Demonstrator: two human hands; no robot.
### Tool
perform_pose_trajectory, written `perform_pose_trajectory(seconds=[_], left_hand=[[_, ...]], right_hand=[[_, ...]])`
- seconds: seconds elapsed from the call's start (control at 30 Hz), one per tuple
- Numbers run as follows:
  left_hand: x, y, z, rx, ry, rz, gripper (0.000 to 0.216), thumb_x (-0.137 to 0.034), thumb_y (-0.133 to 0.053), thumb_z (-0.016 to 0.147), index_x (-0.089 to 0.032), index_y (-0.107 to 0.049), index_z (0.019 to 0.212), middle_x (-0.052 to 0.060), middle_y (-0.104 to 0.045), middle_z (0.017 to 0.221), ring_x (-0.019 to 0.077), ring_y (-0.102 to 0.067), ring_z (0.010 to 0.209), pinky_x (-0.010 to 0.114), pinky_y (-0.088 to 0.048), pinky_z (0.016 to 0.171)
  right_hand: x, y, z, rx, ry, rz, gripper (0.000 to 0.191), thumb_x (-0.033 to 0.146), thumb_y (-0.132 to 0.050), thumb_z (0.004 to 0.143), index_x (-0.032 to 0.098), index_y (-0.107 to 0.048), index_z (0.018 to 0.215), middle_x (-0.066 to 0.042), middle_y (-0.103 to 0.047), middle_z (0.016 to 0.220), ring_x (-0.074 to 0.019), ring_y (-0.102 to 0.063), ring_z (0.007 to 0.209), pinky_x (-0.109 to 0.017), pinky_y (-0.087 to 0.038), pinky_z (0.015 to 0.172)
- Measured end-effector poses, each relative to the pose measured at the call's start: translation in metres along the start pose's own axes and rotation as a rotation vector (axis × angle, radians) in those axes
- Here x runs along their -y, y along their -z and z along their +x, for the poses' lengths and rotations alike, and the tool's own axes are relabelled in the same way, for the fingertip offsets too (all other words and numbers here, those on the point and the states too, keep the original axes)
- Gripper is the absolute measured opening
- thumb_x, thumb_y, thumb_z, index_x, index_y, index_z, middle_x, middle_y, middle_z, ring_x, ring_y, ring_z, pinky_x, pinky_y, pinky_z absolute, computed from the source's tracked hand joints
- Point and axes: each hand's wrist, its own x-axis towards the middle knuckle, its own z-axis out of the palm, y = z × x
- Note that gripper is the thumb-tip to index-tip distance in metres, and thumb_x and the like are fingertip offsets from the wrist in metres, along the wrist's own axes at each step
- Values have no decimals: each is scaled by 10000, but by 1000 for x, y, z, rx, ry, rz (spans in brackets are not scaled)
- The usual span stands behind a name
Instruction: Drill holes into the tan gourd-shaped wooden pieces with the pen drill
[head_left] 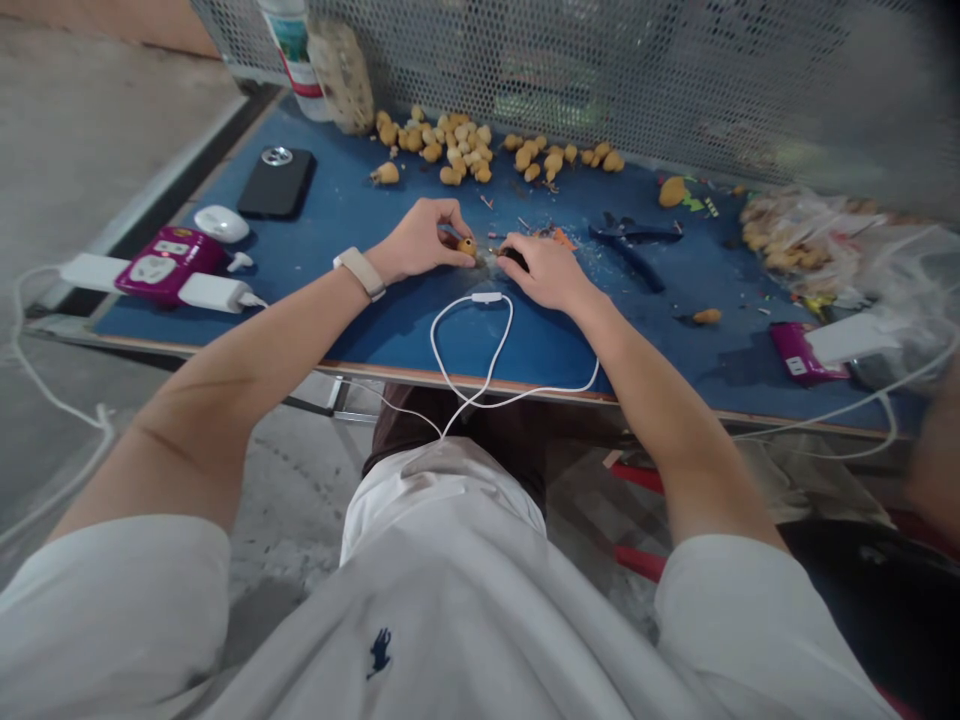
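Observation:
My left hand [424, 238] pinches a small tan gourd [466, 246] between thumb and fingers; a dark hole shows in its end. Across from it, my right hand [546, 270] is closed around the dark handle [515, 257] of a small tool. A thin tip points from this handle toward the gourd; I cannot tell whether they touch. Shavings and orange scraps [562, 238] lie just beyond my right hand. Blue-handled pliers [634, 245] rest to its right. Several more small gourds [457, 145] are heaped along the back of the blue table [382, 335].
A black phone [276, 185], a white earbud case [222, 224] and a purple power adapter [176, 262] lie left. A white cable [495, 375] loops over the front edge. At right are a plastic bag of gourds [802, 240] and another purple adapter [799, 352]. A perforated panel [637, 90] stands behind.

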Motion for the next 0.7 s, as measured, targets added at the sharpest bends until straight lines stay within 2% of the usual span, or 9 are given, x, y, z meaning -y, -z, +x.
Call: perform_pose_trajectory(seconds=[0.2, 0.4, 0.53, 0.7], left_hand=[[-3, -1, -1, -18, 7, 18, 693, -695, -1207, 703, -293, -697, 946, 112, -915, 1249, 287, -779, 1108, 593, -740, 1086], [-7, -2, -1, -28, 17, 56, 759, -820, -1171, 695, -313, -672, 962, 35, -879, 1067, 268, -687, 1160, 537, -680, 1103], [-11, -3, -1, -39, 28, 57, 779, -829, -1165, 663, -309, -652, 935, 51, -866, 1087, 270, -684, 1131, 582, -661, 1082], [-20, -2, -3, 35, 71, 82, 827, -1001, -1075, 683, -360, -634, 965, -21, -739, 847, 296, -603, 1250, 643, -566, 1168]], right_hand=[[-2, 0, 1, 2, 10, 1, 618, 697, -434, 1310, 259, -813, 1528, -226, -912, 1572, -518, -821, 1497, -711, -648, 1273], [0, 1, 1, 12, 11, -20, 581, 628, -457, 1296, 233, -812, 1533, -237, -910, 1571, -517, -828, 1490, -692, -645, 1278], [0, 2, 1, 14, 3, -21, 540, 593, -480, 1282, 234, -806, 1519, -239, -915, 1553, -522, -835, 1476, -704, -656, 1263], [0, 1, 2, 5, 5, -8, 545, 634, -476, 1284, 264, -812, 1500, -221, -927, 1516, -519, -839, 1456, -718, -664, 1258]])
